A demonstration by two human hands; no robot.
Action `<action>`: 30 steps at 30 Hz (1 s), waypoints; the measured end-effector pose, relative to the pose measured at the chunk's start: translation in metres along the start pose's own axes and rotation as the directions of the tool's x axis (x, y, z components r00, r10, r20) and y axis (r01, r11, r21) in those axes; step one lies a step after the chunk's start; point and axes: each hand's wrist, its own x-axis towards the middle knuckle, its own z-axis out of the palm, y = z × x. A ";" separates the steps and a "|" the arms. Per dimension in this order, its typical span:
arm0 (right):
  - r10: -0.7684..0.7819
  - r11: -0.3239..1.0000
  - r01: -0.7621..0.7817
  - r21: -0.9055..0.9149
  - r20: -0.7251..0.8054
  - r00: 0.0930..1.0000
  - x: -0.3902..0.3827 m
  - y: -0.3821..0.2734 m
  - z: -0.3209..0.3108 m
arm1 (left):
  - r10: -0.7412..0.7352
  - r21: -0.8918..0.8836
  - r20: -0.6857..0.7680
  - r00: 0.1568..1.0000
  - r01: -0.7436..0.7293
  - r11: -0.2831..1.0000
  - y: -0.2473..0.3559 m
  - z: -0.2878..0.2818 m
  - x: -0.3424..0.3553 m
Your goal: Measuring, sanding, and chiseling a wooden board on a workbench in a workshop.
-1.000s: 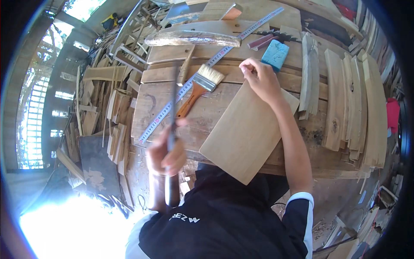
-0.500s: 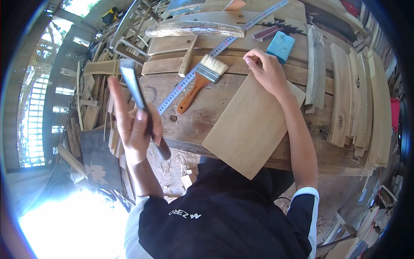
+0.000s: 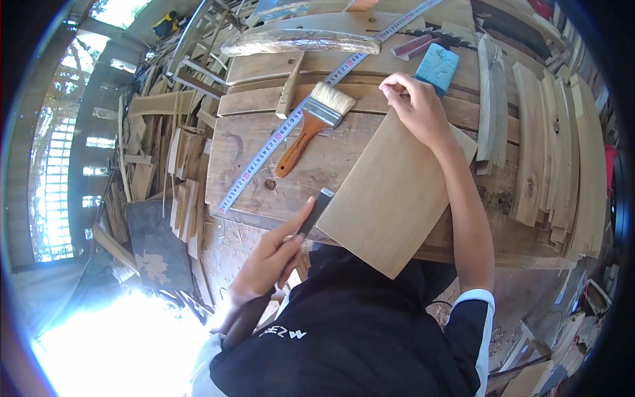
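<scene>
My left hand (image 3: 264, 268) is closed around a chisel (image 3: 316, 213), index finger stretched along its dark flat blade. The chisel's pale tip points away from me, beside the left edge of a rectangular wooden board (image 3: 390, 198). This board lies slanted on the workbench, its near corner reaching past the bench's front edge toward my body. My right hand (image 3: 420, 109) is over the board's far end, fingers curled and thumb against the index finger; whether anything is inside them is hidden. Just beyond it sits a blue block (image 3: 437, 69).
A paintbrush (image 3: 314, 126) with an orange-brown handle lies left of the board, across a steel ruler (image 3: 264, 159). Behind are a rough wood length (image 3: 301, 42) and a small notched stick (image 3: 290, 89). Curved wooden slats (image 3: 555, 152) stack at the right; scrap wood piles up left (image 3: 185, 212).
My left hand has swung the chisel down and rightward from a raised, upright pose to beside the board's left edge. My right hand and the board keep nearly the same place.
</scene>
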 end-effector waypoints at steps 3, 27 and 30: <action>-0.031 0.999 0.030 -0.027 -0.011 0.999 0.000 0.003 -0.001 | -0.103 0.057 0.045 0.994 0.100 0.993 0.004 0.008 0.004; 0.008 0.992 0.002 -0.129 0.083 0.997 -0.003 -0.012 0.000 | -0.116 -0.151 0.105 0.988 0.131 0.980 -0.010 0.012 0.017; -0.018 0.992 0.029 -0.125 0.092 0.996 -0.003 -0.006 0.003 | -0.117 -0.121 0.111 0.987 0.131 0.984 -0.009 0.010 0.020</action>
